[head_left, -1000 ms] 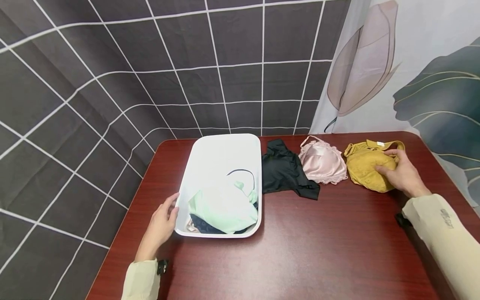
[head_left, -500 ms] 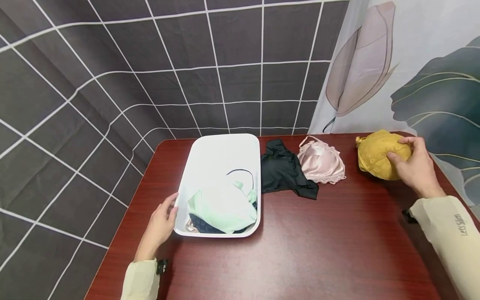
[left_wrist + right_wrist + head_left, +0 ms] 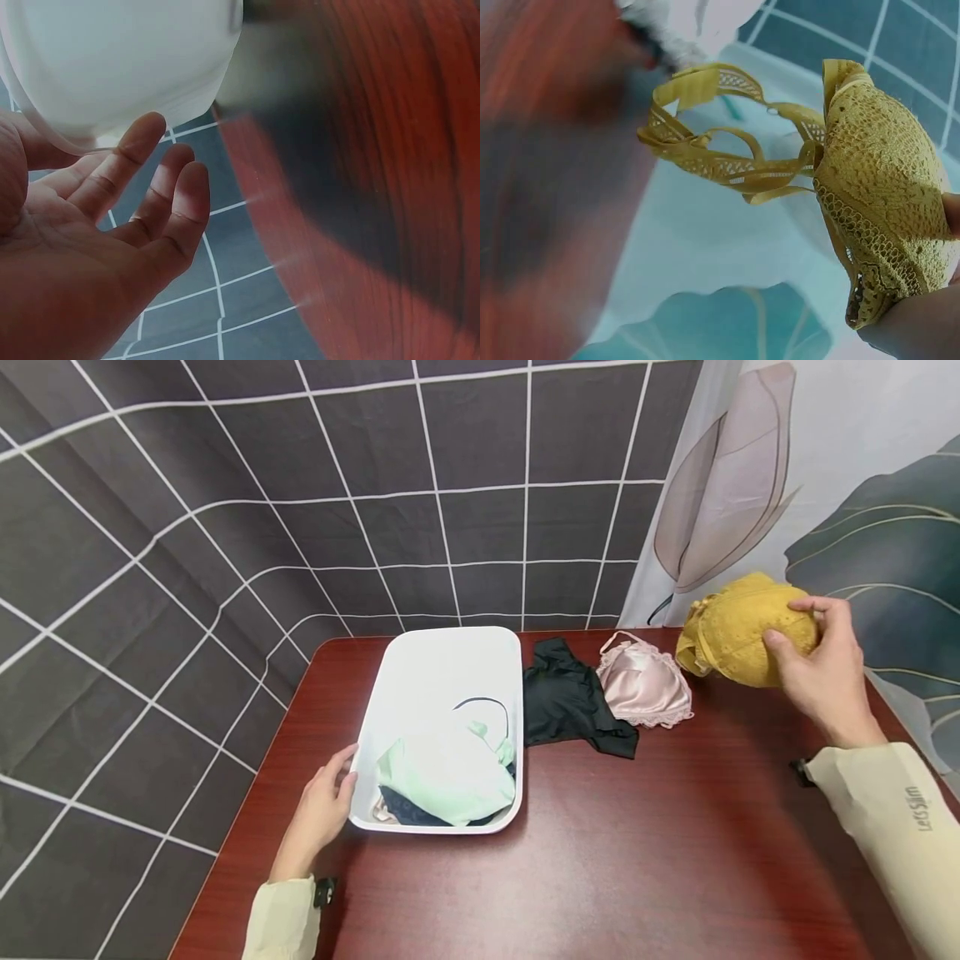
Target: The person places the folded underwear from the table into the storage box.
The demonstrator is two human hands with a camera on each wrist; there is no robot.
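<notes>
My right hand [image 3: 828, 672] grips a mustard-yellow lace bra [image 3: 750, 631], its thumb on the near side of the cup and fingers at the far side. The bra is raised over the table's back right, folded with one cup outward. In the right wrist view, lacy straps [image 3: 735, 169] dangle loose from the bra's cup [image 3: 881, 172]. My left hand [image 3: 322, 802] rests its loosely bent fingers against the left side of a white plastic bin [image 3: 438, 652]; in the left wrist view the fingertips [image 3: 146, 135] meet the bin's rim. Mint-green underwear [image 3: 450, 777] lies inside it, over navy fabric [image 3: 412, 812].
A black garment [image 3: 566, 706] lies flat beside the bin's right wall. A pink satin bra [image 3: 647, 683] with lace trim lies to the right of that. All stand on a reddish-brown table [image 3: 637, 860]. A dark grid-patterned curtain [image 3: 480, 527] hangs behind.
My right hand has lifted the yellow bra off the table, first rightward, then up and slightly left, turning it so the cup faces out. My left hand and the bin have stayed put.
</notes>
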